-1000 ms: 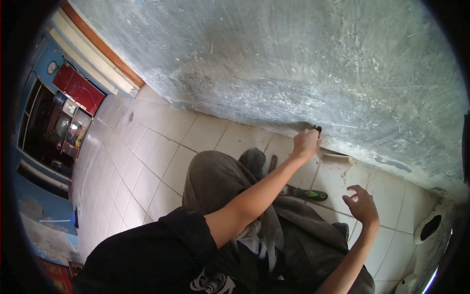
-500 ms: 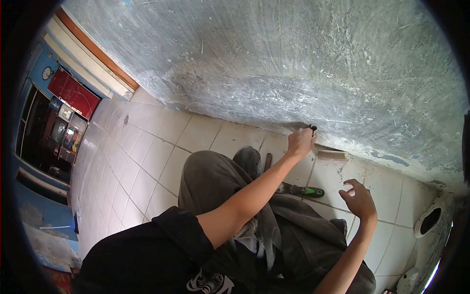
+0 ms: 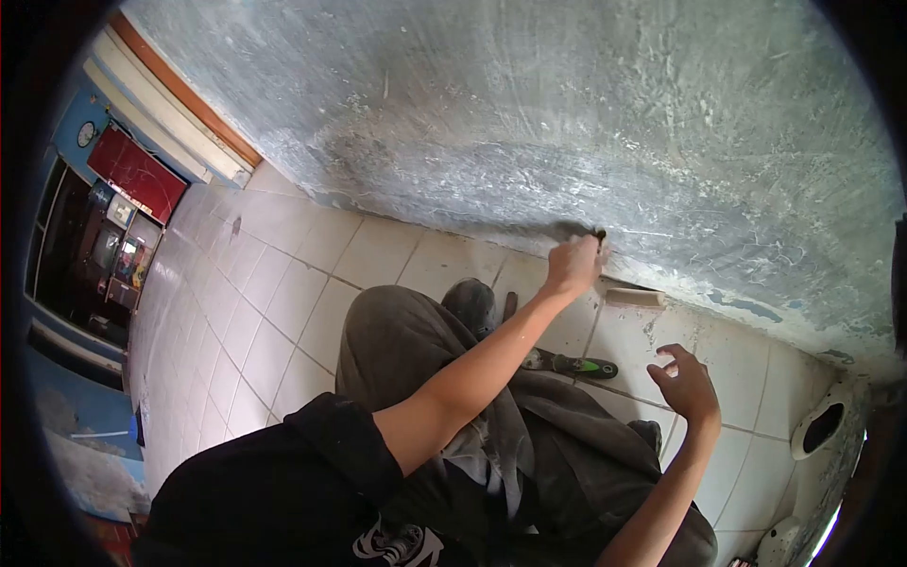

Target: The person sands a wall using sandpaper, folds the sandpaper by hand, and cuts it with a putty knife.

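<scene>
My left hand point(image 3: 573, 268) is closed at the foot of the grey wall point(image 3: 453, 113). A small dark thing point(image 3: 600, 234) pokes out past its fingers against the wall; most of it is hidden, so I cannot tell its kind. My right hand point(image 3: 687, 383) hangs over the floor tiles with fingers bent but apart, holding nothing. Between the hands, a beige block point(image 3: 635, 298) lies along the wall's base. A tool with a black and green handle point(image 3: 586, 367) rests beside my leg, its head partly hidden. Another dark handle point(image 3: 510, 304) shows behind my left forearm.
White tiles point(image 3: 283, 283) cover the floor, with dust and crumbs near the wall. My bent legs point(image 3: 397, 331) take up the middle. At the right stands a pale object with a dark oval opening point(image 3: 824, 430). A doorway frame point(image 3: 179, 90) and a red panel point(image 3: 137, 175) are at far left.
The view has shifted slightly, moving everything a little to the left. My left hand has turned a little at the wall, hiding more of the dark thing. My right hand keeps its pose.
</scene>
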A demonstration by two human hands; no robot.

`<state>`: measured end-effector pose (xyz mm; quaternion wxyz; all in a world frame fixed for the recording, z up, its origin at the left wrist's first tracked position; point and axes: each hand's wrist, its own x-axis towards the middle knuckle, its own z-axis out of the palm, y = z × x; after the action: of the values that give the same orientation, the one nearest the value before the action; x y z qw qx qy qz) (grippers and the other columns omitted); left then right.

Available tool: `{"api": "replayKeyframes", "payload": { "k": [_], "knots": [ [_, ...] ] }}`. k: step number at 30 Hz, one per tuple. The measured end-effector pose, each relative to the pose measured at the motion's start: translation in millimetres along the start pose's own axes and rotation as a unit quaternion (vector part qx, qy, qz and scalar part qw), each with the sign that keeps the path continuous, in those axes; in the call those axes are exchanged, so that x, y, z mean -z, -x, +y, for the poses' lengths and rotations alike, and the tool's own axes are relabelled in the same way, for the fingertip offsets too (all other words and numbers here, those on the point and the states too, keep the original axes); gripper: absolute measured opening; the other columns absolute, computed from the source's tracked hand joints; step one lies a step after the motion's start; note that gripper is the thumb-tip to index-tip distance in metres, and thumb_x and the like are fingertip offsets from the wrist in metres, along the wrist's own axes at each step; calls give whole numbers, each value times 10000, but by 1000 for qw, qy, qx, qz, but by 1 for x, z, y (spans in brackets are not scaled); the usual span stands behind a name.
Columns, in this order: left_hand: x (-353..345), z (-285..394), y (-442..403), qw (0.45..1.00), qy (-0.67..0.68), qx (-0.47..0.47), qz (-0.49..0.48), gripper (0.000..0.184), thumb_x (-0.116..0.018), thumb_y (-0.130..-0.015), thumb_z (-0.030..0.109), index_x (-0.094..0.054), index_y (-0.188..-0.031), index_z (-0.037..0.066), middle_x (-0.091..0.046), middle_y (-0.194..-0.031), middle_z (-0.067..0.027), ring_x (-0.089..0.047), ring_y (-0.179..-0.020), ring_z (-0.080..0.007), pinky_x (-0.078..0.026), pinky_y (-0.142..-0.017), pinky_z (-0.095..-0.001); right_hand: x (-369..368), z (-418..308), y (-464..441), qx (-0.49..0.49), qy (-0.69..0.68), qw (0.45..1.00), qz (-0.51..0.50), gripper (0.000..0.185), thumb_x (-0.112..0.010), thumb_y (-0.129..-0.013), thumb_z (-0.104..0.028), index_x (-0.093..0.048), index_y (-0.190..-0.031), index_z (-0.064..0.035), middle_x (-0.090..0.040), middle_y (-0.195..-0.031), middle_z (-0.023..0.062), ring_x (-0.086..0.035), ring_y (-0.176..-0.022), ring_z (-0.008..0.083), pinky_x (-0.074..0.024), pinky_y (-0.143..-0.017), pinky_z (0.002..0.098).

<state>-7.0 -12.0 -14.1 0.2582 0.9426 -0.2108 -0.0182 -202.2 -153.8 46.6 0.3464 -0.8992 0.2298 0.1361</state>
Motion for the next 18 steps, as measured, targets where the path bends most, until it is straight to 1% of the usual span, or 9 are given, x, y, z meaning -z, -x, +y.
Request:
{"api": "replayKeyframes", "payload": {
  "k": [2, 6, 9, 12, 13, 14, 16, 17, 18],
  "knots": [
    [-25, -25, 0, 999, -27, -13, 25, 301, -574, -802, 335, -574, -853, 38, -593, -802, -167, -577, -780, -350, -456, -672, -439, 0, -2, -2, 15, 2, 1000, 11, 383, -618, -740, -259, -562, -1071, -75, -632, -891, 175, -595, -909, 301, -446, -812, 379],
    [-2, -4, -1, 999, -21, 5, -49, 295, -576, -801, 329, -573, -830, 35, -591, -783, -177, -575, -786, -347, -455, -675, -441, 1, 2, -1, -15, 7, 1000, -12, 388, -614, -743, -256, -558, -1076, -64, -635, -895, 169, -598, -907, 302, -446, -814, 379],
    [39, 18, 3, 998, -40, -39, 25, 344, -574, -794, 360, -576, -819, 17, -598, -796, -182, -582, -793, -339, -454, -694, -436, 2, 0, -2, 2, 3, 1000, -7, 406, -616, -740, -265, -551, -1095, -78, -624, -926, 187, -602, -897, 306, -457, -797, 370],
    [80, 14, 7, 995, -14, -54, -87, 395, -619, -724, 371, -574, -856, 2, -603, -845, -199, -578, -827, -354, -446, -707, -419, 3, -4, 1, -11, 3, 1000, -7, 410, -615, -740, -264, -550, -1099, -79, -624, -932, 186, -600, -909, 305, -453, -810, 369],
    [88, 11, 12, 993, 10, -67, -96, 442, -654, -669, 369, -565, -882, -9, -602, -863, -211, -582, -841, -358, -446, -704, -409, 3, -4, 1, -6, 7, 1000, -4, 396, -609, -743, -255, -553, -1090, -72, -629, -920, 178, -599, -909, 304, -448, -816, 375],
    [84, 7, 10, 993, 11, -66, -96, 442, -654, -669, 369, -565, -882, -9, -602, -863, -211, -582, -841, -358, -446, -704, -409, 3, -5, 1, 1, 10, 1000, -1, 382, -602, -747, -245, -556, -1081, -65, -635, -908, 169, -599, -909, 303, -442, -822, 380],
    [87, 7, 9, 975, 20, -123, -182, 462, -685, -635, 346, -555, -901, -9, -602, -872, -216, -588, -849, -350, -450, -705, -395, 3, -5, 1, -2, 12, 1000, -2, 384, -604, -745, -245, -556, -1081, -64, -634, -908, 170, -599, -908, 305, -442, -822, 381],
    [85, 10, 11, 970, -7, -90, -225, 482, -707, -611, 317, -546, -932, -3, -603, -880, -215, -588, -850, -349, -451, -703, -386, 3, -5, 1, -6, 13, 1000, -1, 387, -605, -743, -246, -555, -1081, -63, -634, -908, 171, -598, -906, 307, -441, -822, 382],
    [79, 9, 11, 970, -7, -90, -224, 482, -707, -611, 317, -546, -932, -3, -603, -880, -215, -588, -850, -349, -451, -703, -386, 2, -4, 0, -5, 13, 1000, 0, 387, -605, -743, -246, -555, -1081, -63, -634, -908, 171, -598, -906, 307, -441, -822, 382]
  ]
}}
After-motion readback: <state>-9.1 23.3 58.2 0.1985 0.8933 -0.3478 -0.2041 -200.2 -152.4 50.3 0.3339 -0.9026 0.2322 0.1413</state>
